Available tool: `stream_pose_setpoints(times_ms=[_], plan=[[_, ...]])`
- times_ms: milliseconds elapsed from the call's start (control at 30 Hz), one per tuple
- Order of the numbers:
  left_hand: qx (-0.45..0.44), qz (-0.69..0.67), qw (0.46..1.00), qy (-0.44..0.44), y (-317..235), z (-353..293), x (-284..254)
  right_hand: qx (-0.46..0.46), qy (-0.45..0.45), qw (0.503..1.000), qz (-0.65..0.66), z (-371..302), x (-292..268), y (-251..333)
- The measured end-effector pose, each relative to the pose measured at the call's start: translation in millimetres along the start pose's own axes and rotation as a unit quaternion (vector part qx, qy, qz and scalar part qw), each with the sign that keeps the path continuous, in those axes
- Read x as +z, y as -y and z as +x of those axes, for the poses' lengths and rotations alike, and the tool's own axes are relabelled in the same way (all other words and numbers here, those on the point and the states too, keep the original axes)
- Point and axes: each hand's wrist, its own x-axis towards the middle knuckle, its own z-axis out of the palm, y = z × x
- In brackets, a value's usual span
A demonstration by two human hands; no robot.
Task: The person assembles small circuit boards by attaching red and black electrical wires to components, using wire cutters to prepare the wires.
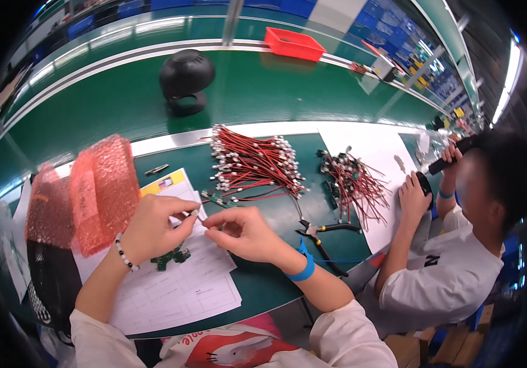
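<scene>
left hand (153,228) pinching a small pale piece (195,212), right hand (248,233) curled, hold unclear, printed papers (184,299) beneath

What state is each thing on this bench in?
Left grip: pinched on a small pale part
Right grip: fingertips close together, contents unclear
Green boards: loose, on the papers
Papers: flat, overlapping
Red-and-black wires: heaped
Pliers: lying down, handles spread
Pink bubble wrap: lying on the bench's left side
Black rounded device: upright
Red bin: upright
</scene>
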Motion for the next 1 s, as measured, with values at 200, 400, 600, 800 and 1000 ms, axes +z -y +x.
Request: stream_pose_setpoints(times_ms=[200,400,600,800,1000], plan=[[0.064,0.146,0.984,-0.078,23,-8,-3,-0.007,-0.015,0.995,-0.095,-5,10,-7],[0.087,0.177,0.971,-0.134,19,-10,7,0.107,0.010,0.994,-0.014,-19,11,-4],[0.113,0.142,0.959,-0.215,14,-7,-11,0.099,0.039,0.992,0.070,-14,7,-4],[0.121,0.134,0.949,-0.257,13,1,-35,0.075,0.040,0.994,0.066,-6,-13,7],[0.081,0.151,0.974,-0.147,11,-1,-36,-0.016,-0.016,0.999,0.042,-10,-47,28]])
